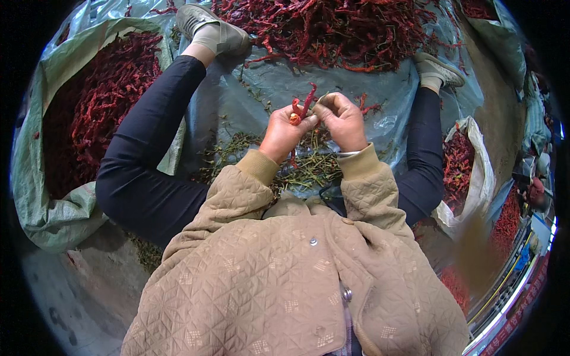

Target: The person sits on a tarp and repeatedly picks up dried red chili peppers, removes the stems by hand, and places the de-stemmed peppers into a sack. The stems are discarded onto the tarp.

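Note:
My left hand (285, 132) is closed around a few dried red chili peppers (308, 99), whose tips stick up past the thumb and forefinger. One of them shows a pale orange patch. Close against it, my right hand (342, 122) pinches a thin greenish stem (321, 98) between thumb and fingertips. The two hands almost touch at the thumbs. Beneath them, a scatter of loose green-brown stems (309, 171) lies on a blue plastic sheet (378, 89). A red chili piece hangs below my left hand. What lies inside the palms is hidden.
A large heap of dried chilies (329, 31) lies ahead between the shoes. To the left, an open woven sack (29, 187) holds many chilies. A smaller white sack (483, 178) with chilies stands at right. Further right, a person (536, 191) is near more chilies (507, 222).

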The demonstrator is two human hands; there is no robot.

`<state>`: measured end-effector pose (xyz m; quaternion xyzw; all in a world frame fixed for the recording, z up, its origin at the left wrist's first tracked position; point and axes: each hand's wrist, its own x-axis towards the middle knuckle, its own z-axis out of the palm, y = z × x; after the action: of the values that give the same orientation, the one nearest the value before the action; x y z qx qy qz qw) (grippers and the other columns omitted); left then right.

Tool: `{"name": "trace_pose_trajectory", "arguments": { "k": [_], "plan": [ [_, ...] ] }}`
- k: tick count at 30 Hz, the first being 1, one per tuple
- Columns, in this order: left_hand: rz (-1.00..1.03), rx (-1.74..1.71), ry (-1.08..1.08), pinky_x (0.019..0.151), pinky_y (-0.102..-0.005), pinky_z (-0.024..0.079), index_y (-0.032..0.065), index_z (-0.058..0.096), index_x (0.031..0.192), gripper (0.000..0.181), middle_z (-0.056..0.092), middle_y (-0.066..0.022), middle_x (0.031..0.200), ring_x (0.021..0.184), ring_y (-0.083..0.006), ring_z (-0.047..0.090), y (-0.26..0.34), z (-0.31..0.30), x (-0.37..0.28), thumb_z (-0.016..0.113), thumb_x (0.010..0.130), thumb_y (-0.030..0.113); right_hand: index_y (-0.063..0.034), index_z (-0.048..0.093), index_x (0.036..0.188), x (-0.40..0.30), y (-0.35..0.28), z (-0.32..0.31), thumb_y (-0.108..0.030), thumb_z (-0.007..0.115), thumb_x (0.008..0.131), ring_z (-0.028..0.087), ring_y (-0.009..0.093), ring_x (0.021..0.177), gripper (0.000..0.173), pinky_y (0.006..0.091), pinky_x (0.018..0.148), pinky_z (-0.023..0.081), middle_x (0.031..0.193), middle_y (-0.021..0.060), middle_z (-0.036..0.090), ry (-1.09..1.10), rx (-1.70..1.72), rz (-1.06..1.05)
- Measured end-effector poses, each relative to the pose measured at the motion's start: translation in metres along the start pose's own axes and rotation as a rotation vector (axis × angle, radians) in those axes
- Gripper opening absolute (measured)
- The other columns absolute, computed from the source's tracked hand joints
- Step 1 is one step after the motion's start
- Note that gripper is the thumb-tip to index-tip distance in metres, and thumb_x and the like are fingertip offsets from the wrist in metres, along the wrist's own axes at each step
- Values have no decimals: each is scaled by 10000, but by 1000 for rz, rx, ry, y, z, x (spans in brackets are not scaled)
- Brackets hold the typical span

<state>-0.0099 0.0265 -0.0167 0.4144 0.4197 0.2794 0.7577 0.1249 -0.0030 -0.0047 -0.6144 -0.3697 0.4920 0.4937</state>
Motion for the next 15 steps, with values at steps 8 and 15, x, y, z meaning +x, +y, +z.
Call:
{"name": "trace_pose_trajectory", "arguments": {
  "k": [8,15],
  "plan": [
    [408,520,-92,586,-215,408,23,559,792,87,546,25,706,635,-58,470,2,-6,1,630,760,61,-24,510,878,-1,6,-12,-27,576,791,512,95,629,109,208,538,399,769,34,564,-71,564,339],
    [-25,22,-5,531,-197,378,23,550,873,123,535,20,698,597,-48,466,-1,-26,-3,585,803,118,2,602,891,-16,6,-62,-99,609,772,533,102,630,156,241,574,428,734,40,596,-392,-37,365]
  ]
}}
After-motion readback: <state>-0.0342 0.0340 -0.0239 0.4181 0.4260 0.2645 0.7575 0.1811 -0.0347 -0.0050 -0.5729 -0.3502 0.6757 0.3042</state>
